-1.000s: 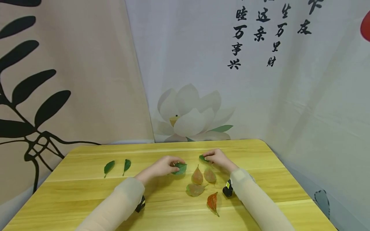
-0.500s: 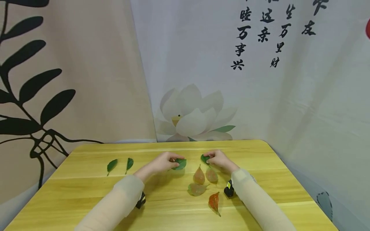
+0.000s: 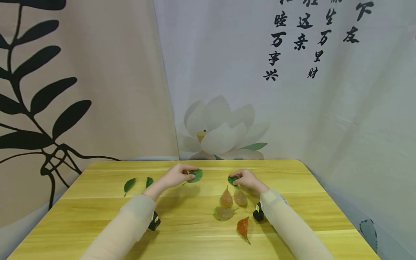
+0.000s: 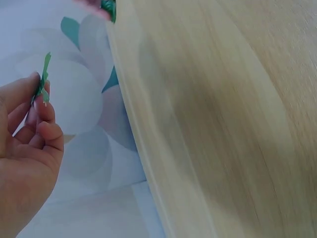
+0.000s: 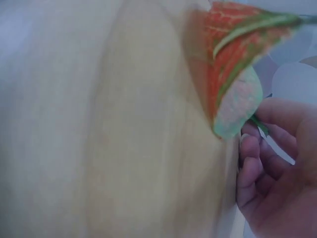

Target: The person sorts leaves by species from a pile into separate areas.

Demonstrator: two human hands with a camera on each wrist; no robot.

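My left hand (image 3: pixel 175 176) pinches a green leaf (image 3: pixel 195 176) between thumb and fingers, over the far middle of the table. Seen edge-on in the left wrist view, that leaf (image 4: pixel 45 79) stands up from the fingertips. Further right, my right hand (image 3: pixel 246 179) pinches a smaller-looking green leaf (image 3: pixel 232 180), partly hidden by the fingers. Just in front of it lie three pale reddish leaves, one upright (image 3: pixel 226 198), one beside it (image 3: pixel 240 197) and one sideways (image 3: pixel 224 213). A red leaf (image 3: pixel 243 229) lies nearer. It looms large in the right wrist view as a curled red leaf (image 5: pixel 247 44).
Two more green leaves lie at the far left, one whole (image 3: pixel 129 185) and one partly covered by the left forearm (image 3: pixel 149 181). The wooden table (image 3: pixel 195 234) ends at a printed curtain (image 3: pixel 227 72) behind. A black wrist camera (image 3: pixel 258 213) hangs below each sleeve.
My left hand has moved up and left with its leaf, away from the pale leaves. The right hand has stayed at nearly the same spot, while the head view has turned slightly left.
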